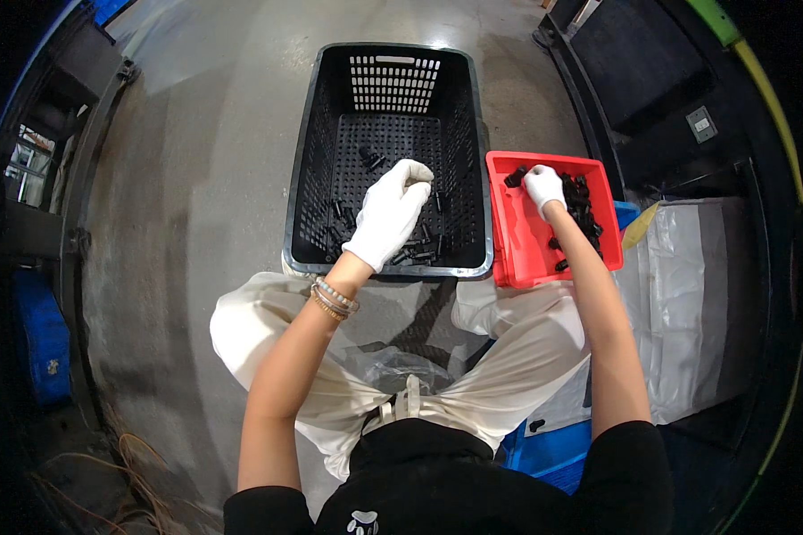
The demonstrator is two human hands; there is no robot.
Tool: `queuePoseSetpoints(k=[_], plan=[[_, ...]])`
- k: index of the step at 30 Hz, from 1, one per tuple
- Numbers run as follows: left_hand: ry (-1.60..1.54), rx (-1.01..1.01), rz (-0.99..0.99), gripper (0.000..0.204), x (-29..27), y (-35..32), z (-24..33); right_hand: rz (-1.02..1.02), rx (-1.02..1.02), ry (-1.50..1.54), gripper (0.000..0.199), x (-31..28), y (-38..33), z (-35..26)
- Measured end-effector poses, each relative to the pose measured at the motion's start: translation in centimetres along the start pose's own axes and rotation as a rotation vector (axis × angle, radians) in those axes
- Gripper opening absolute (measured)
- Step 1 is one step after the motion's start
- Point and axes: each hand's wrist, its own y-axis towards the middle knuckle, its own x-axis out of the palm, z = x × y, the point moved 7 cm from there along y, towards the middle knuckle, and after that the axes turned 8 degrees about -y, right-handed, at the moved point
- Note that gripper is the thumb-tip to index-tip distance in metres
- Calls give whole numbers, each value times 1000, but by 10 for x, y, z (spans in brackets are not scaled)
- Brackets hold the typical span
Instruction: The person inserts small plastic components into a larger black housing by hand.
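Note:
My left hand (pixel 390 214), in a white glove, hangs over the black perforated crate (pixel 305 169) with its fingers curled together; I cannot see anything in it. Several small black parts (pixel 424 254) lie on the crate's floor below it. My right hand (pixel 544 187), also gloved in white, reaches into the red tray (pixel 513 245) and is closed on a small black part (pixel 516 177) at the tray's far left. A pile of several black parts (pixel 584 214) fills the tray's right side.
The crate and tray stand side by side on a grey concrete floor (pixel 205 178) in front of my knees. A clear plastic sheet (pixel 696 294) lies to the right. Dark machine frames (pixel 651 71) border both sides. A blue bin (pixel 40 339) sits far left.

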Motion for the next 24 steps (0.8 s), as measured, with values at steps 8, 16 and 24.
queuePoseSetpoints(k=[8, 16, 24], plan=[[77, 17, -65, 18, 11, 1, -8, -268, -204, 126, 35, 18, -14, -40], [244, 73, -187, 16, 24, -3, -4, -391, -361, -372, 49, 56, -21, -24], [315, 160, -205, 17, 26, -8, 1, -360, -220, -601, 43, 44, -14, 10]])
